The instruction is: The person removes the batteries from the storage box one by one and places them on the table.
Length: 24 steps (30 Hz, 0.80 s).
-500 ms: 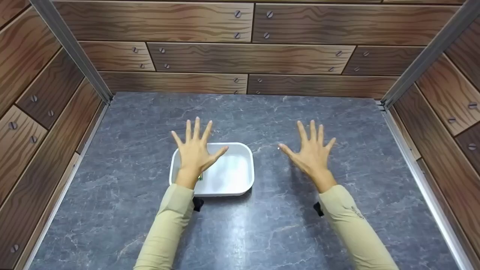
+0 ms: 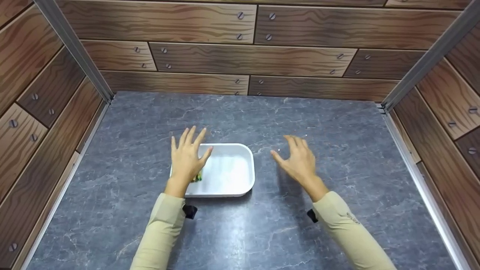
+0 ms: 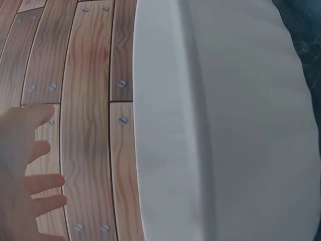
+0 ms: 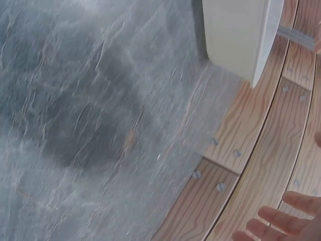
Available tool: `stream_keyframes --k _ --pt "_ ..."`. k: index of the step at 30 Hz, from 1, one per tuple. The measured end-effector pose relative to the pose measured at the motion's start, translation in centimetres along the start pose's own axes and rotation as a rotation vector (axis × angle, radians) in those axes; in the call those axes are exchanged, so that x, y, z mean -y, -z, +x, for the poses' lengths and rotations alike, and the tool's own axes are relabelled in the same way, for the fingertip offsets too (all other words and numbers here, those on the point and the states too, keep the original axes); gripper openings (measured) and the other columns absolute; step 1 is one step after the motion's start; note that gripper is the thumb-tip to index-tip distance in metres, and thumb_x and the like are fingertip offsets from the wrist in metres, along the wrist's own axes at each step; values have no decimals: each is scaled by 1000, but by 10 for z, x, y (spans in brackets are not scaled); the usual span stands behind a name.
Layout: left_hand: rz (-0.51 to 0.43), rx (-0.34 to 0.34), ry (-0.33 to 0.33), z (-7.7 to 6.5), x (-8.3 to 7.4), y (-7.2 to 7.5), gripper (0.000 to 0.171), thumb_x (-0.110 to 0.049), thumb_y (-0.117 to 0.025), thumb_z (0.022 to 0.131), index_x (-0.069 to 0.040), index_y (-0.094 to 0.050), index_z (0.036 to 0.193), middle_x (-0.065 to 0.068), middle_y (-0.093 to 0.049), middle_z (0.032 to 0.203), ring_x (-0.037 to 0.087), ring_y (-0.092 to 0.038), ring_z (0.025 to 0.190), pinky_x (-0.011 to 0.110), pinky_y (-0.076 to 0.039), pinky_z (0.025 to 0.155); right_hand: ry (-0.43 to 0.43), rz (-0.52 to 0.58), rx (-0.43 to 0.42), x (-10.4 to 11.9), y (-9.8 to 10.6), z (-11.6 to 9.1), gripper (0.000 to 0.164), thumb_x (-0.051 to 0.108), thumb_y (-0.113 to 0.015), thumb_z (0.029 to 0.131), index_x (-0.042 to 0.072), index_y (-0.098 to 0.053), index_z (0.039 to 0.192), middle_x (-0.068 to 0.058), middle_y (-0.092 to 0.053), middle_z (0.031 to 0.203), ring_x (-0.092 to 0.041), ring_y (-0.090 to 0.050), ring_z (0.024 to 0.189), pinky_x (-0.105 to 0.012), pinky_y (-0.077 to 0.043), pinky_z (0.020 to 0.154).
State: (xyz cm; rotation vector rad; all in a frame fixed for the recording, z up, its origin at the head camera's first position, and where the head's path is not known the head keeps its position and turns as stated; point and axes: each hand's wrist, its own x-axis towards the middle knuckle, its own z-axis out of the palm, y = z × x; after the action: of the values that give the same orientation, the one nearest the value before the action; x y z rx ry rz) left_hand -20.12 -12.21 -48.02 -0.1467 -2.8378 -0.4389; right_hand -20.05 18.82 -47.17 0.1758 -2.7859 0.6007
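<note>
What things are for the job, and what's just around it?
Probably for the job:
white tray
small green thing in the tray, partly hidden
left hand
right hand

Just around it:
grey table
wood-patterned wall
metal posts

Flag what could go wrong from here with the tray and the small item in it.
The left hand partly hides the small green-and-yellow item in the head view, so its position could be misjudged.
That item lies toward the left end of the white rectangular tray; if loose, it might slide when the tray tilts.
The right hand is apart from the tray, so lifting with the left alone could tip it.
</note>
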Motion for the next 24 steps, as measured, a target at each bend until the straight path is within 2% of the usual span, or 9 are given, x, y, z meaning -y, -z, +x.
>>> stream_keyframes --k 6,11,15,19,24 --pt "-75 -44 22 -10 13 0 52 -46 -56 94 -25 -49 141 13 -48 148 34 -44 138 62 -30 113 88 81 -52 16 -8 -9 41 26 -73 82 5 -63 116 -16 -66 114 -34 -62 107 -47 -55 87" --pt "-120 -131 21 -17 26 -6 46 -42 -63 90 -23 -58 132 15 -55 140 37 -53 129 59 -40 108 134 154 -22 29 -14 -16 36 21 -72 83 4 -64 114 -17 -69 109 -33 -65 101 -45 -56 86" --pt "-176 -209 15 -24 38 -12 43 -36 -69 86 -21 -64 126 17 -58 136 40 -59 120 57 -48 97 194 193 -6 38 -22 -22 34 16 -73 82 1 -64 111 -17 -70 104 -30 -67 95 -42 -57 83" --pt "-207 -219 26 -29 50 -18 41 -34 -70 86 -21 -65 125 18 -59 134 42 -61 116 57 -51 91 235 198 5 46 -28 -27 31 13 -73 80 0 -65 108 -16 -70 101 -30 -67 93 -41 -56 83" --pt "-272 -168 56 -37 66 -24 42 -33 -69 87 -21 -64 127 18 -57 138 43 -59 119 56 -49 96 278 181 12 55 -35 -33 29 13 -73 79 2 -65 105 -12 -70 97 -27 -67 90 -39 -56 79"
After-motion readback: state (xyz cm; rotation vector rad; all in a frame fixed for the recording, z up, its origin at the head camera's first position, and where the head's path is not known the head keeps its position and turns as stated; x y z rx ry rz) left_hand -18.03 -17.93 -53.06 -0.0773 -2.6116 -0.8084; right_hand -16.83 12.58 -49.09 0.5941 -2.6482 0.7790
